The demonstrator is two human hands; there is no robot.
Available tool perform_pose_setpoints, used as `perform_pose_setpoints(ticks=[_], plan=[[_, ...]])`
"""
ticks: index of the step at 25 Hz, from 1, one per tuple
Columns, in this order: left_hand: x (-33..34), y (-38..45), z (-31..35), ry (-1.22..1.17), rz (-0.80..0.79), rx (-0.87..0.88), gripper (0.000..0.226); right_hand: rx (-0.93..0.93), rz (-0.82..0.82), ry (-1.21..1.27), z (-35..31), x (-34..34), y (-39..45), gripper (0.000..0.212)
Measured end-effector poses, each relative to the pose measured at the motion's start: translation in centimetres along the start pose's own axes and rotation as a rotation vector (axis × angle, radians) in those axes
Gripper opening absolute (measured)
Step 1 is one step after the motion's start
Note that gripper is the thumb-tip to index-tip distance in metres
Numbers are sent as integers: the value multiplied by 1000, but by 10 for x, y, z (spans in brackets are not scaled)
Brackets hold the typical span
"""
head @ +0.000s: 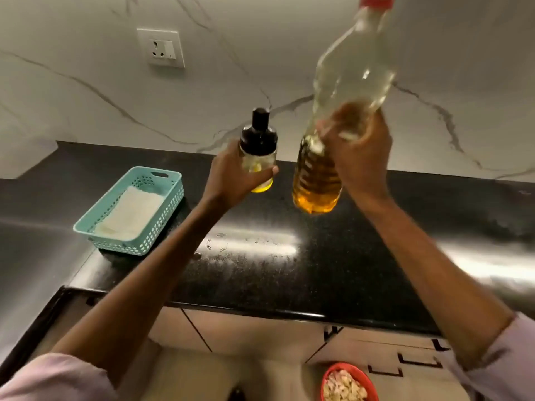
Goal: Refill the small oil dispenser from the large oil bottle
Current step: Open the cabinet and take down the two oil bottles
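From the head camera, your right hand grips the one large oil bottle, hiding its middle; its red cap is cut off at the top edge. Your left hand grips the one small oil dispenser, both above the worktop. One basket, one red bowl, partly cropped.
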State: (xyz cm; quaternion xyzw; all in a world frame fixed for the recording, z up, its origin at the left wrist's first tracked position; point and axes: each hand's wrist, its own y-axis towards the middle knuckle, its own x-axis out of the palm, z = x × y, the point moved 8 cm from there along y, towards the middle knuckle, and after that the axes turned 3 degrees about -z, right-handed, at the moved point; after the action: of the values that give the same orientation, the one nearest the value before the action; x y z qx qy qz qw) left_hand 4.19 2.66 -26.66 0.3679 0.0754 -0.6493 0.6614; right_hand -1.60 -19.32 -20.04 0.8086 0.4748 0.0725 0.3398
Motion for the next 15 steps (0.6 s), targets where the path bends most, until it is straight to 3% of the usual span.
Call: perform_pose_setpoints(ticks=[2, 8, 15], plan=[[18, -6, -34, 14, -38, -35, 62, 29, -73, 40, 32, 24, -42, 52], [61, -7, -134, 15, -134, -245, 62, 80, -86, -46, 116, 77, -71, 46], [103, -17, -195, -83, -250, -336, 65, 184, -104, -82, 173, 116, -84, 48]])
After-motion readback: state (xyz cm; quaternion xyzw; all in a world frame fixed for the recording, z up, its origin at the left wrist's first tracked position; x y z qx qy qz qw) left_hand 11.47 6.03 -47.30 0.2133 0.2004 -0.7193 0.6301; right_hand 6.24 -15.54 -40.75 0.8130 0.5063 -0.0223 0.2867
